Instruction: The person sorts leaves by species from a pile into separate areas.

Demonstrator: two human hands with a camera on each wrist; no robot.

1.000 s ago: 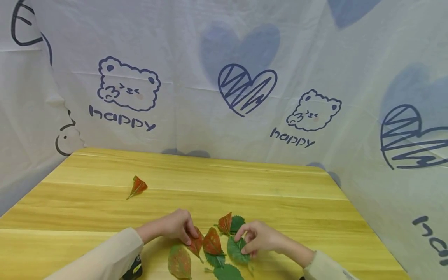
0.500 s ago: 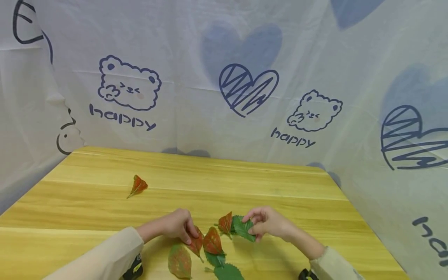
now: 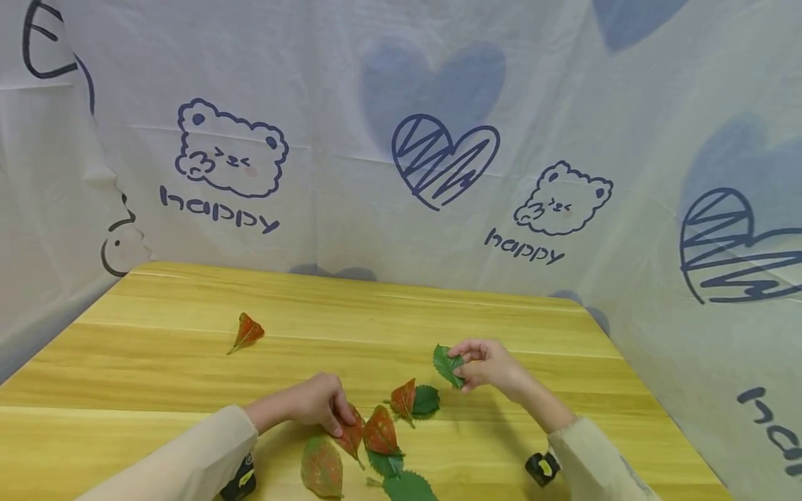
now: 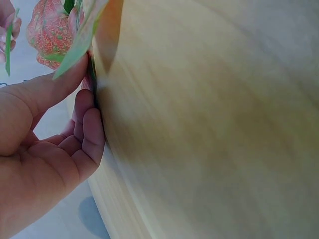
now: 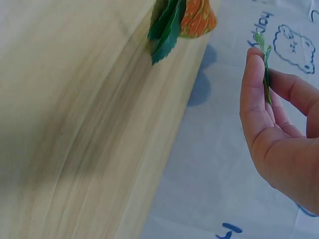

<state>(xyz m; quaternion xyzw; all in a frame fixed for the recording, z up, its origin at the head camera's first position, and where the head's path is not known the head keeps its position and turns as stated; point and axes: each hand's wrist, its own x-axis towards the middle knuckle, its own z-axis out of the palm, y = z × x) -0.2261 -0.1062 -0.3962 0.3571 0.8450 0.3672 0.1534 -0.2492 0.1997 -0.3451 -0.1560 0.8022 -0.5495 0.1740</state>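
My right hand (image 3: 487, 363) pinches a green leaf (image 3: 447, 363) with a serrated edge, raised over the table. The same leaf (image 5: 266, 74) appears edge-on between thumb and fingers in the right wrist view. Low at the table, my left hand (image 3: 318, 402) pinches a red leaf (image 3: 353, 433) by its upper part. Beside that leaf lies another red leaf (image 3: 379, 430), overlapping a green leaf (image 3: 385, 462). A larger green leaf (image 3: 409, 487) and a mottled red-green leaf (image 3: 321, 466) are nearer the front. A small red leaf (image 3: 404, 399) overlaps a dark green leaf (image 3: 427, 401).
One folded-looking red leaf (image 3: 248, 332) lies apart, toward the back left of the wooden table (image 3: 501, 334). A white cloth (image 3: 338, 209) printed with bears and hearts hangs behind and beside the table. Black wrist devices (image 3: 541, 467) show at both sleeves.
My right hand has lifted the green leaf from the group and carried it away toward the back, past the dark green leaf. My left hand has stayed in place on the red leaf.
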